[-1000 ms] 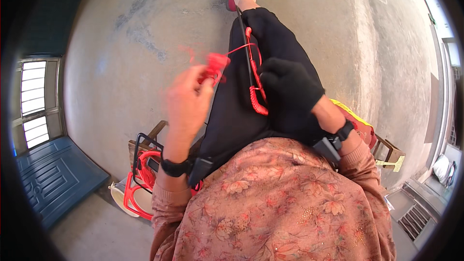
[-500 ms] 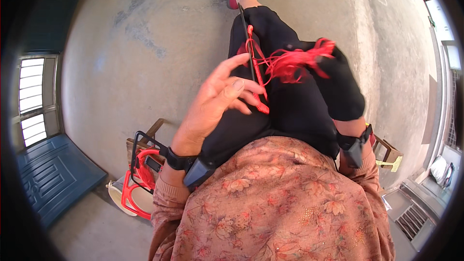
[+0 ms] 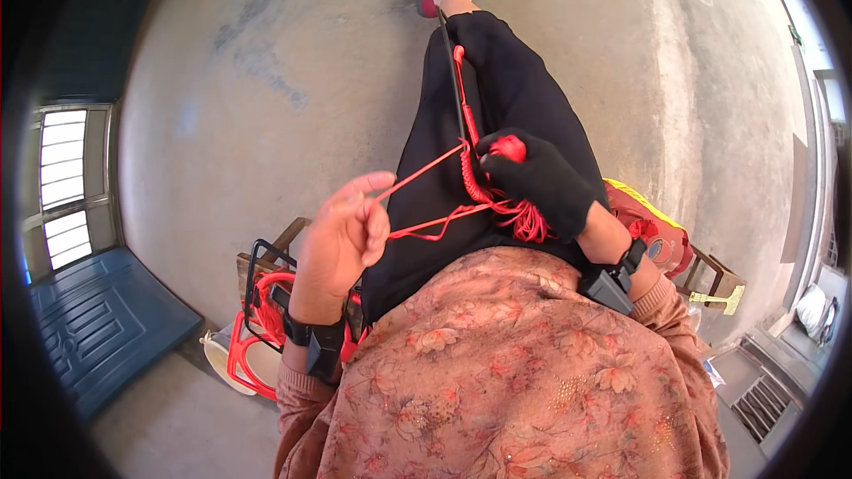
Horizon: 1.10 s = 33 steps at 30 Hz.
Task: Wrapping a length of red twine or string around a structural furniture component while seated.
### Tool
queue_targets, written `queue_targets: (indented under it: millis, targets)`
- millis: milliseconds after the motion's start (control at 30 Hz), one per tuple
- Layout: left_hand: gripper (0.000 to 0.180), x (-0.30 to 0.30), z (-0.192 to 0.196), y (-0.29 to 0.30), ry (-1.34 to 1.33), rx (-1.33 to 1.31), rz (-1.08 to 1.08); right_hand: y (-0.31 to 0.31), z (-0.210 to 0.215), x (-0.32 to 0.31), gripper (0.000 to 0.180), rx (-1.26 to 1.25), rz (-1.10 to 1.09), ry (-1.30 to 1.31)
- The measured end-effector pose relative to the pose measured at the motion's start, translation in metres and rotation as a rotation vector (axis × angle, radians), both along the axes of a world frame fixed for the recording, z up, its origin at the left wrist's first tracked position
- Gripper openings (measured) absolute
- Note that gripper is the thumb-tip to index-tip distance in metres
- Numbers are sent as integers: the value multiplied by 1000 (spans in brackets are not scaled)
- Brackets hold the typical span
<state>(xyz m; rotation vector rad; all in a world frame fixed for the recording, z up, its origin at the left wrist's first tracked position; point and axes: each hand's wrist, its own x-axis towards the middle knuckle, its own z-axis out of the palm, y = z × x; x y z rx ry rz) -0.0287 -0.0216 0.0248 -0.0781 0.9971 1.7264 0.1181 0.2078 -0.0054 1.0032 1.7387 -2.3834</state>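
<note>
My bare left hand [image 3: 342,232] is closed, fingers curled around a red cord [image 3: 422,175] drawn tight in a loop toward the left. One strand of that loop reaches a thin black rod [image 3: 452,66] standing along my lap between my legs. Red cord is wound in tight coils [image 3: 470,173] on the rod's near part. My right hand [image 3: 546,179], in a black glove, is closed around a bundle of red cord [image 3: 530,223], whose loops hang out below it. The glove lies right beside the coils and hides part of them.
To my left are a black metal frame and a red plastic frame [image 3: 238,359] by a pale bucket. A red bag with a yellow edge [image 3: 666,244] sits at my right, near a wooden stool [image 3: 714,282]. A blue door panel [image 3: 115,328] stands far left.
My left hand has moved left and nearer, curling round the cord and stretching a loop. My right hand has brought the cord bundle left and down, next to the rod.
</note>
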Motion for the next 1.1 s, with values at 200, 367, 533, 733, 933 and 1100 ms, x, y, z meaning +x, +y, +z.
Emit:
queue_targets:
  millis: [200,367,533,733,933,1100]
  targets:
    - [21,10,1,-38,319,-328,-420,-6,-8,-8,31,21,364,-48]
    - [22,8,-6,-42,69,-150,-427,-1,-8,6,28,-97,201,18]
    - [31,2,0,6,59,388,42,36,4,13,24,249,-237,176]
    - [32,-7,-30,67,365,106,-82,33,28,-6,21,1379,-126,-38]
    - [29,11,-46,85,741,-235,-357,6,-6,-27,27,572,119,-80]
    - [20,6,-46,87,1461,-411,-528,15,-22,-20,40,355,109,102]
